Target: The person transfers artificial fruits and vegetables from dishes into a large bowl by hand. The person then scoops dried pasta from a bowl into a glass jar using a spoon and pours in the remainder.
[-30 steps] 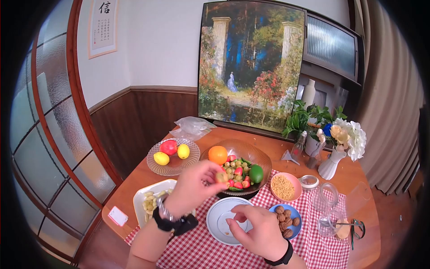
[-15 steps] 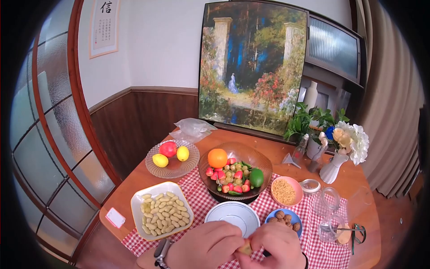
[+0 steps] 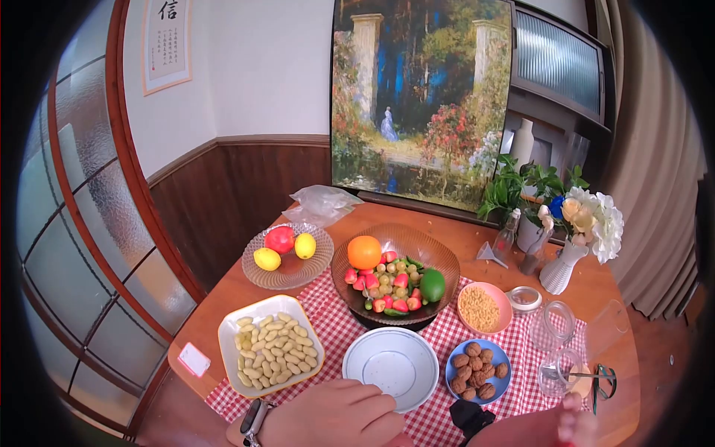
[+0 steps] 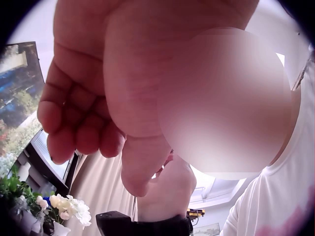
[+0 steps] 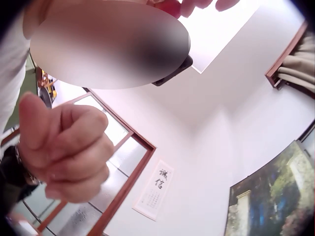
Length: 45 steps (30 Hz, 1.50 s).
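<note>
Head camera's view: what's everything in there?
Painting: one, multicoloured, behind table
Scroll: one, white, left wall
Bag: one, clear, table rear
Lemons: two, yellow, glass dish
Red fruit: one, red, glass dish
Orange: one, orange, brown bowl
Small fruits: many, red-green, brown bowl
Peanuts: many, tan, cream dish
Bowl: one, white, front centre
Kernels: many, golden, pink bowl
Walnuts: several, brown, blue plate
Jars: at least two, clear, table right
Flowers: several, mixed, white vase
Cloth: one, red-white, on table
Left grip: one, bare, bottom centre
Right grip: one, bare, bottom right

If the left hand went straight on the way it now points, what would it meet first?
Probably the black wristband on the right arm, towards which the left hand points in the head view, but depth is unclear.
</note>
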### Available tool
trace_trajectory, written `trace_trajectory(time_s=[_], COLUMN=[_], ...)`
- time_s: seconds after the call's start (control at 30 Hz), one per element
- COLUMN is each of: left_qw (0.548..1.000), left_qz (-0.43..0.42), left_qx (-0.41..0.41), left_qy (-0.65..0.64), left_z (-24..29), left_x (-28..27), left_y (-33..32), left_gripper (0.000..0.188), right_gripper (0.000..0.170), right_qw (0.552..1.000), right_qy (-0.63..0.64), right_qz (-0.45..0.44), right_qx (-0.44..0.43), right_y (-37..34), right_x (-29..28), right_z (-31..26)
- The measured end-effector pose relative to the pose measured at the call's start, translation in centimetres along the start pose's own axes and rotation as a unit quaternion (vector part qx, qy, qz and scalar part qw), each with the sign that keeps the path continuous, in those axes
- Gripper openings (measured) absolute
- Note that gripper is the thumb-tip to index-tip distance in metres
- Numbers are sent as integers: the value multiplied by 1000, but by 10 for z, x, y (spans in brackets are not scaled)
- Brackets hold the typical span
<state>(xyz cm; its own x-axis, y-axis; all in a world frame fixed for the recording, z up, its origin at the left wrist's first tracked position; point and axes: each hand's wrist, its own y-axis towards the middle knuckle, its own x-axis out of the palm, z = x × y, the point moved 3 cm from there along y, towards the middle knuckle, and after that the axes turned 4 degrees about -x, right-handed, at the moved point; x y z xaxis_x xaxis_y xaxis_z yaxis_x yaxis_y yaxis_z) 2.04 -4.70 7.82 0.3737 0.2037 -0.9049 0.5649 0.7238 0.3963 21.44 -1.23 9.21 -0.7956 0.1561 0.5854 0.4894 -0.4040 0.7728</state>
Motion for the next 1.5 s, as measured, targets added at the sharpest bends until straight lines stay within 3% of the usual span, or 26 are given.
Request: trace_trajectory(time_s=[0.03, 0.07, 0.1, 0.17, 0.3, 0.4, 0.47, 0.83, 0.97, 1.03, 1.13, 1.2, 1.23, 1.3, 1.37, 1.43, 1.47, 1.5], left_qw=[995, 995, 996, 996, 997, 997, 996, 996, 998, 980, 958, 931, 909, 901, 888, 890, 875, 876], left_qz=[95, 95, 92, 88, 77, 78, 83, 59, 21, -18, 19, 29, -27, -5, -45, -137, -159, -160], left_qx=[21, 20, 14, 9, -1, 4, 6, 22, -33, -195, -278, -338, -381, -347, -362, -346, -383, -383], left_qy=[-6, -6, 3, 10, 22, 28, 30, 59, 43, 29, 69, 133, 167, 262, 281, 265, 248, 247], left_z=[2, 2, 2, 3, 6, 6, 6, 2, -11, -31, -86, -138, -169, -232, -271, -299, -316, -326], left_x=[-6, -6, -5, -6, -7, -5, -5, 1, 8, -1, -23, -33, -37, -27, -16, -3, 5, 11], left_y=[4, 4, 4, 5, 5, 5, 5, 8, 5, 1, 8, 14, 19, 11, 8, 4, 2, -1], left_gripper=[40, 40, 40, 41, 40, 40, 40, 37, 35, 25, 31, 25, 19, 19, 23, 38, 61, 61], right_gripper=[43, 41, 30, 18, 8, 5, 5, 6, 6, 6, 6, 6, 6, 7, 8, 8, 8, 8], right_qw=[973, 893, 844, 806, 834, 857, 837, 820, 802, 798, 793, 794, 794, 794, 779, 775, 772, 771], right_qy=[-54, -106, -116, -192, -150, -113, -124, -51, -42, -48, -50, -47, -40, -42, -41, -42, -41, -41], right_qz=[-213, -414, -459, -504, -452, -437, -473, -492, -514, -516, -522, -523, -526, -526, -535, -541, -545, -546], right_qx=[71, 138, 252, 244, 279, 247, 245, 289, 301, 306, 308, 308, 304, 301, 325, 324, 324, 324], right_y=[10, 13, 7, -2, 4, 5, 4, -10, -16, -21, -22, -21, -21, -20, -23, -26, -28, -29], right_x=[-6, 3, 10, 25, 20, 22, 25, 30, 33, 32, 34, 35, 36, 35, 34, 34, 34, 34], right_z=[0, 2, 9, 16, 10, 9, 10, 10, 13, 14, 16, 17, 18, 19, 21, 23, 23, 23])
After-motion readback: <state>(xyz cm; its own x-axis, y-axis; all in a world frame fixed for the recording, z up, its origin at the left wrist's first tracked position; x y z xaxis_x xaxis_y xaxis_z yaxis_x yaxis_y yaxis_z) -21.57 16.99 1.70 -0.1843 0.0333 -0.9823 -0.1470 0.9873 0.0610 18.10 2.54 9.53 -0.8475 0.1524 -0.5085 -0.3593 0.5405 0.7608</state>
